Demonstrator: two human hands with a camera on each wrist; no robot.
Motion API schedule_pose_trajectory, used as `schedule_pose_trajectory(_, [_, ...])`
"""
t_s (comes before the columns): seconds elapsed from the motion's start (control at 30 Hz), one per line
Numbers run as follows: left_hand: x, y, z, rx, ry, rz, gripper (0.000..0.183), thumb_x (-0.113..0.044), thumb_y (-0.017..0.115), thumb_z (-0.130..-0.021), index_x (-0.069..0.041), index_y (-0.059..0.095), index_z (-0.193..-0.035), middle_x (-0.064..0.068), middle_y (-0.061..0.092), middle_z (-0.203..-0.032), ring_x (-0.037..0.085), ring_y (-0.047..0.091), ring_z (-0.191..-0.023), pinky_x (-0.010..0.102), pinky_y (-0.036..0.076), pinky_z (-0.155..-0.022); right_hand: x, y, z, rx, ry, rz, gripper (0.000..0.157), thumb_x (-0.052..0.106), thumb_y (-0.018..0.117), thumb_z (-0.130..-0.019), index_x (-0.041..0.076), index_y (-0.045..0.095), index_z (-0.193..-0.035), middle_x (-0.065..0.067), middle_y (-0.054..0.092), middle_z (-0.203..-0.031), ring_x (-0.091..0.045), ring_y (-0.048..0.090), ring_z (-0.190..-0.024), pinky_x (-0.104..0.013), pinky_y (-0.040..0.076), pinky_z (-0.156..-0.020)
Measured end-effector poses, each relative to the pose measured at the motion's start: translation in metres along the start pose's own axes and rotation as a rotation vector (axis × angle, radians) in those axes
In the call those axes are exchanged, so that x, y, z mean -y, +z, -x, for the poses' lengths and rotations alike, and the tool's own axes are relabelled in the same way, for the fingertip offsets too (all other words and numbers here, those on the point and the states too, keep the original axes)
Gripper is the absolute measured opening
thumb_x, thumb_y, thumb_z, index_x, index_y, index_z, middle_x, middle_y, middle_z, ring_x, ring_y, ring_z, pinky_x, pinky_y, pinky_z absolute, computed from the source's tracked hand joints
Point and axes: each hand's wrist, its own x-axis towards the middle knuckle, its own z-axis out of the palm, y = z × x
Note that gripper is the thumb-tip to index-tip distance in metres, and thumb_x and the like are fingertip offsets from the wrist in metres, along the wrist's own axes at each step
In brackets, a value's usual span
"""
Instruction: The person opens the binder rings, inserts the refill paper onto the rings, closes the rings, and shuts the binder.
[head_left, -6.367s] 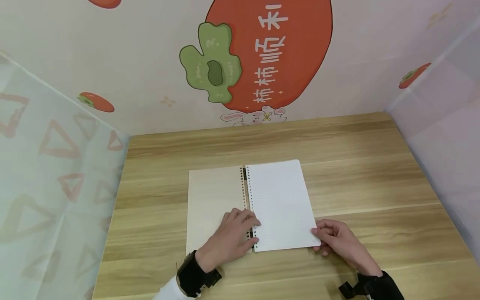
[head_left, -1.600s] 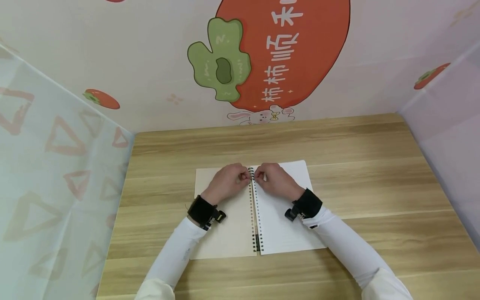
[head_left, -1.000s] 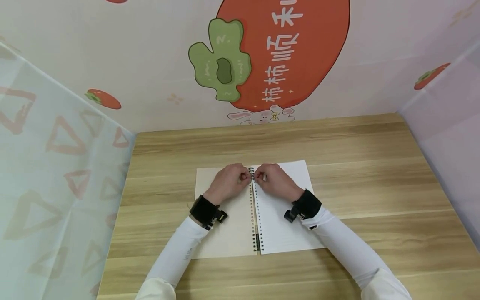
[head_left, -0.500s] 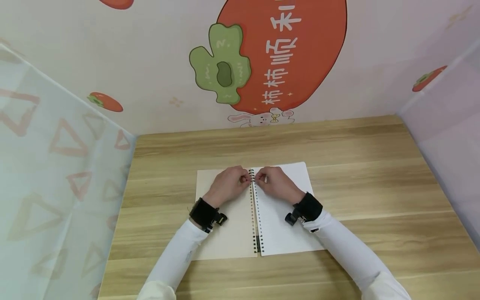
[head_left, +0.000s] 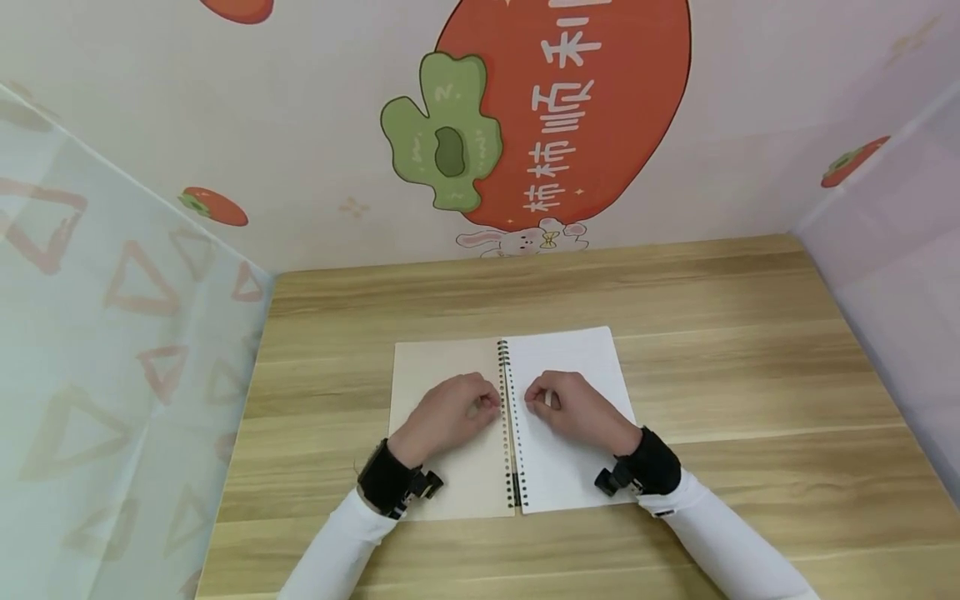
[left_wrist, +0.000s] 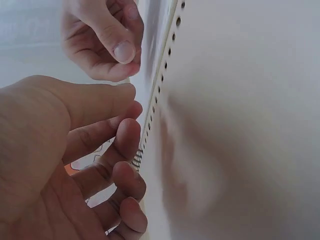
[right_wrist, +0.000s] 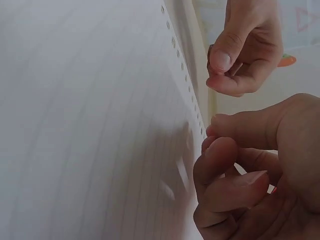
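Note:
A ring-bound notebook lies opened flat in the head view, its cream page (head_left: 450, 362) on the left and a lined white page (head_left: 577, 354) on the right. Dark binder rings (head_left: 503, 354) join the punched edges at the top; a black ring strip (head_left: 516, 490) shows at the bottom. My left hand (head_left: 453, 412) hovers over the cream page beside the holes, fingers loosely curled around nothing. Across the spine, my right hand (head_left: 577, 408) is over the white page, thumb and forefinger tips close together with nothing visible between them. In the left wrist view, several holes (left_wrist: 173, 37) line the edge.
The wooden table (head_left: 720, 350) extends around the notebook. Behind it rises a wall with a big printed persimmon (head_left: 600, 108). Pale side panels (head_left: 112, 350) border the table at left and right. Each wrist carries a black strap (head_left: 386, 479) with a camera.
Both hands have left the top rings and moved down along the spine toward me, the right one also outward. The top rings are now uncovered. Earlier, the right hand held the white page's lower corner.

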Motion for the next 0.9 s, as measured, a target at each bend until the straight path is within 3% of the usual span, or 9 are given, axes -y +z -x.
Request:
schedule_pose_trajectory(0.47, [-0.016, 0.02, 0.045, 0.042, 0.093, -0.007, 0.006, -0.024, 0.08, -0.098, -0.022, 0.08, -0.103, -0.015, 0.069, -0.096, 0.003, 0.061, -0.09, 0.028, 0.053, -0.083, 0.015, 0.015, 0.042, 0.133, -0.059, -0.013, 0.01, 0.009, 0.075, -0.1, 0.019, 0.077, -0.103, 0.014, 0.064, -0.087, 0.001, 0.049, -0.067, -0.02, 0.046, -0.066])
schedule_pose_trajectory(0.67, [-0.019, 0.031, 0.055, 0.056, 0.098, -0.02, 0.005, -0.024, 0.081, -0.097, -0.023, 0.079, -0.101, -0.015, 0.068, -0.095, 0.002, 0.061, -0.09, 0.029, 0.052, -0.085, 0.016, 0.024, 0.048, 0.195, -0.105, 0.014, 0.014, 0.008, 0.076, -0.099, 0.021, 0.077, -0.105, 0.016, 0.061, -0.087, 0.002, 0.048, -0.069, -0.02, 0.046, -0.068])
schedule_pose_trajectory(0.9, [-0.022, 0.041, 0.059, 0.024, 0.143, -0.047, 0.005, -0.022, 0.082, -0.096, -0.024, 0.081, -0.101, -0.015, 0.071, -0.096, 0.002, 0.061, -0.088, 0.028, 0.053, -0.084, 0.017, 0.031, 0.05, 0.203, -0.125, 0.028, 0.018, 0.004, 0.075, -0.098, 0.022, 0.078, -0.102, 0.017, 0.064, -0.089, 0.002, 0.052, -0.075, -0.02, 0.048, -0.072])
